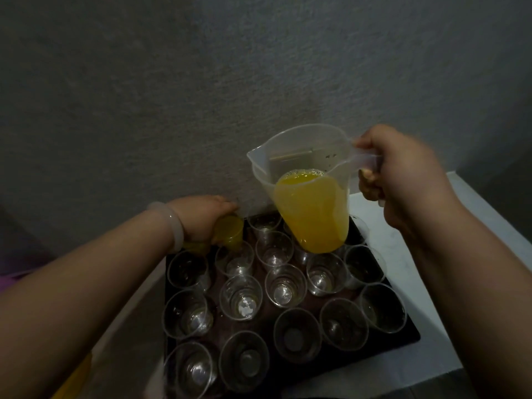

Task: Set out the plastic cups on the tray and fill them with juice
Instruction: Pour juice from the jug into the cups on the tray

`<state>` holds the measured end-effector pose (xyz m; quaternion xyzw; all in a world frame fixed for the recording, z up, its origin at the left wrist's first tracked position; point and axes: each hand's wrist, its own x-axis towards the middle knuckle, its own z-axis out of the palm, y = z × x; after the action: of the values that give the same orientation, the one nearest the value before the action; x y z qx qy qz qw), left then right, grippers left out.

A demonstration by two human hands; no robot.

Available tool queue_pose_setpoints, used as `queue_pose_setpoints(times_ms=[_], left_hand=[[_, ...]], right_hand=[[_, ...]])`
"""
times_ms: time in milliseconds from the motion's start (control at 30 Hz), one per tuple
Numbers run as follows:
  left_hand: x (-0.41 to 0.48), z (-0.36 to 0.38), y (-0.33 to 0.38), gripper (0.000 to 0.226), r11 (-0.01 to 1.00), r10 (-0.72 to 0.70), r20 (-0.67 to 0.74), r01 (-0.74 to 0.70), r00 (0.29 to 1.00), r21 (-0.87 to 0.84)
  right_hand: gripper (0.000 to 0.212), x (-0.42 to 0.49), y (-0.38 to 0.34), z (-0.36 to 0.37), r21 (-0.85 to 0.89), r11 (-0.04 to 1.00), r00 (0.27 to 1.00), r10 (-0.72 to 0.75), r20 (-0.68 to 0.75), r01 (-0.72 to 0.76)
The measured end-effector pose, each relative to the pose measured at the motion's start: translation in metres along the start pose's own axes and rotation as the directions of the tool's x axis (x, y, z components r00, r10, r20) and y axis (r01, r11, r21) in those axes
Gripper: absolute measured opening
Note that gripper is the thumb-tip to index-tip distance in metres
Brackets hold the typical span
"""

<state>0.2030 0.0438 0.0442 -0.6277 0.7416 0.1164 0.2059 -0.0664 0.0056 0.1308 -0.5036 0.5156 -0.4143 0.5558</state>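
Head view, and it's dim: my left hand [201, 217] has its grip round a juice-filled cup [230, 230] at the tray's far left corner. The fingers are mostly hidden behind the cup, and I can't tell whether its base sits on the tray [322, 361]. My right hand [403, 174] has its grip curled tight round the handle of the clear jug [305, 156], which is held above the far cups with its spout toward the left. The juice [313, 214] fills roughly its lower half. The jug hides the cups behind it, so I can't count that row. The empty cups [285, 283] stand upright and close together on the dark tray, and the nearest ones are cut off at the bottom edge. The tray lies on a white tabletop [403, 254].
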Motion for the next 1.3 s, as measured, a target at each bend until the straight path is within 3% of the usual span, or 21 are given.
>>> queue_pose_setpoints(times_ms=[100, 333, 500, 867, 1000, 1300], left_hand=[[-0.003, -0.008, 0.002, 0.076, 1.000, -0.005, -0.022, 0.005, 1.000, -0.004], [0.005, -0.023, 0.020, 0.065, 0.995, 0.057, -0.276, -0.076, 0.959, -0.060], [0.019, -0.015, 0.034, 0.080, 0.993, 0.105, -0.207, -0.116, 0.973, -0.039], [0.035, -0.009, 0.040, 0.083, 0.989, 0.124, -0.123, -0.133, 0.985, -0.069], [0.033, -0.009, 0.041, 0.076, 0.989, 0.094, -0.146, -0.109, 0.985, -0.101], [-0.003, -0.033, 0.032, 0.082, 0.979, 0.003, -0.309, -0.066, 0.951, -0.193]], right_hand=[[0.043, -0.001, -0.001, 0.000, 0.000, 1.000, 1.000, -0.007, -0.002, 0.007], [0.048, -0.001, 0.000, -0.003, 0.014, 1.000, 1.000, 0.004, -0.014, -0.004], [0.032, 0.001, 0.000, -0.010, 0.008, 1.000, 1.000, 0.001, -0.018, -0.001], [0.032, 0.004, 0.006, -0.016, 0.041, 0.999, 0.999, 0.011, -0.036, -0.010], [0.033, 0.004, 0.007, -0.015, 0.036, 0.999, 0.999, 0.023, -0.027, -0.022], [0.031, 0.002, -0.003, -0.020, 0.010, 1.000, 0.999, 0.022, -0.038, -0.021]])
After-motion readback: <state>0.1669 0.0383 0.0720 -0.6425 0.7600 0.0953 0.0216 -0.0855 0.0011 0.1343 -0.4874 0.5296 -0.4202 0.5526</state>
